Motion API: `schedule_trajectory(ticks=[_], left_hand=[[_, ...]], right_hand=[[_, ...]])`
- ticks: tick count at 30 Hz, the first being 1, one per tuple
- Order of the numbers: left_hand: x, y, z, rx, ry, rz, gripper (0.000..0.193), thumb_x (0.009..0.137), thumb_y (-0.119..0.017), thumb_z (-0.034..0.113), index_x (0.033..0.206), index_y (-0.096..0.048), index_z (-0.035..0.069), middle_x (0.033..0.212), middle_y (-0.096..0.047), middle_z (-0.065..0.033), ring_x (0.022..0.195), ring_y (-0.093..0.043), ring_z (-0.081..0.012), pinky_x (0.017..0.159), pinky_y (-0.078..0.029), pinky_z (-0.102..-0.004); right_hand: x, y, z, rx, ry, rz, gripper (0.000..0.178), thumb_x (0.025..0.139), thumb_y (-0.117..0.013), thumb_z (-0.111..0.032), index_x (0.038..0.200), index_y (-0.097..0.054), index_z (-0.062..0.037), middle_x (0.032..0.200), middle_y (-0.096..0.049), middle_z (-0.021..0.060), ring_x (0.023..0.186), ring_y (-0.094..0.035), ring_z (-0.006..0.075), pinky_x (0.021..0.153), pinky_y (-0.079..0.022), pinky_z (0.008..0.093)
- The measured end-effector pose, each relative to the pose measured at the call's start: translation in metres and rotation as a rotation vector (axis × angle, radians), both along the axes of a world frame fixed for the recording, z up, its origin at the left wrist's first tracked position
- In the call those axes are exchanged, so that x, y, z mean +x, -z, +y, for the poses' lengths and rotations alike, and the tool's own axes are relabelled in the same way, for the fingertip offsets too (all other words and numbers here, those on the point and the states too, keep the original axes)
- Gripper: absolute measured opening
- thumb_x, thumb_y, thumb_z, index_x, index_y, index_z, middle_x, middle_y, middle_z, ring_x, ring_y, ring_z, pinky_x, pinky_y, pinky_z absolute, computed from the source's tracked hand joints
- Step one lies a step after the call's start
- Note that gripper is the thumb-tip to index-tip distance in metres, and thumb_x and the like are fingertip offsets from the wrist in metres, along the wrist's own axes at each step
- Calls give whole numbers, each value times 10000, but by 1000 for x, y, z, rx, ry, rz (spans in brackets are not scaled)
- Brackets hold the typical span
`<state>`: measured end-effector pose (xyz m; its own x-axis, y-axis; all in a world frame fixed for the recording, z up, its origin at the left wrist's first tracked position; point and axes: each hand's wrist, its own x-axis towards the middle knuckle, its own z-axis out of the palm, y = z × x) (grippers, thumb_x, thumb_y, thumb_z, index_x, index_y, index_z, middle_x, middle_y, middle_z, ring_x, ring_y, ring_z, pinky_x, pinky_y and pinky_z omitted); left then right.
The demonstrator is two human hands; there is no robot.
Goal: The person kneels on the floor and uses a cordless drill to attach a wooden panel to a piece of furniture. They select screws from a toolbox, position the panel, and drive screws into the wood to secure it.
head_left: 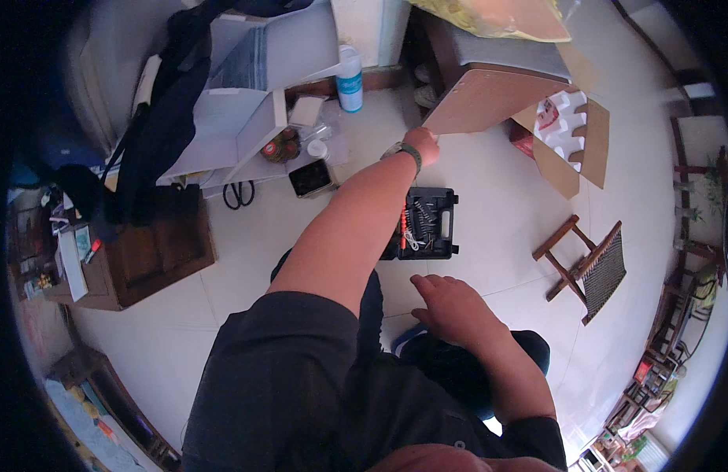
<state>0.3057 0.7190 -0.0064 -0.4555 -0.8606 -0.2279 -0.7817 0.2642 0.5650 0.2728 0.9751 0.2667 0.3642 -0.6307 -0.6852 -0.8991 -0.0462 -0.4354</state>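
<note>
Panel [486,101], one, meets left hand [422,147], grasp unclear; right hand [457,308] unclenched, empty; one tool case [446,253] nearby.

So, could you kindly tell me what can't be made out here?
Left hand, head view: fingertips mostly hidden by the hand itself; contact with the brown board unclear.
Black tool case, head view: left part hidden by the left forearm.
Yellow bag, head view: cut off by the top edge.

Bare left arm [340,224] extends nearly straight toward 1 o'clock; left hand [423,147] looks curled, fingertips unclear. Bare right forearm [521,374] is bent in, angled to 11 o'clock; right hand [458,309] hangs relaxed, thumb spread, fingers toward 10 o'clock.
</note>
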Motion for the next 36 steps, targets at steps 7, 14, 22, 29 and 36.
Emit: schedule_trajectory(ticks=[7,14,22,29,36], left_hand=[[21,14,-26,36,9,-183,239,787,-565,244,817,-737,80,923,-701,-171,921,-663,-344,815,-529,-443],[33,19,-46,34,93,-291,244,772,-556,183,869,-731,44,994,-694,-195,918,-670,-361,814,-539,-450],[69,45,-63,42,161,-367,259,773,-558,197,888,-726,37,993,-687,-210,948,-662,-364,807,-542,-462],[72,50,-66,-85,390,-440,250,772,-565,194,873,-724,31,987,-685,-212,915,-660,-374,773,-541,-468],[70,36,-59,82,41,-277,260,774,-568,194,872,-710,0,958,-683,-235,904,-664,-385,791,-540,-465]], right_hand=[[-47,-1,-49,-612,285,-41,678,799,-711,-206,1371,-393,-29,1320,-498,232,1215,-493,387,1039,-404,437],[-127,22,-206,-1171,203,165,843,727,-714,-149,1453,-294,-65,1516,-309,161,1410,-269,359,1156,-205,510],[-121,41,-213,-1149,249,263,862,689,-642,-119,1473,-285,-120,1537,-299,98,1432,-237,340,1156,-186,536],[-123,43,-216,-1165,263,253,870,674,-619,-117,1476,-281,-108,1539,-294,102,1429,-238,350,1154,-179,548],[-128,44,-214,-1157,240,255,884,665,-632,-77,1477,-284,-106,1541,-290,103,1432,-232,349,1156,-181,545]])
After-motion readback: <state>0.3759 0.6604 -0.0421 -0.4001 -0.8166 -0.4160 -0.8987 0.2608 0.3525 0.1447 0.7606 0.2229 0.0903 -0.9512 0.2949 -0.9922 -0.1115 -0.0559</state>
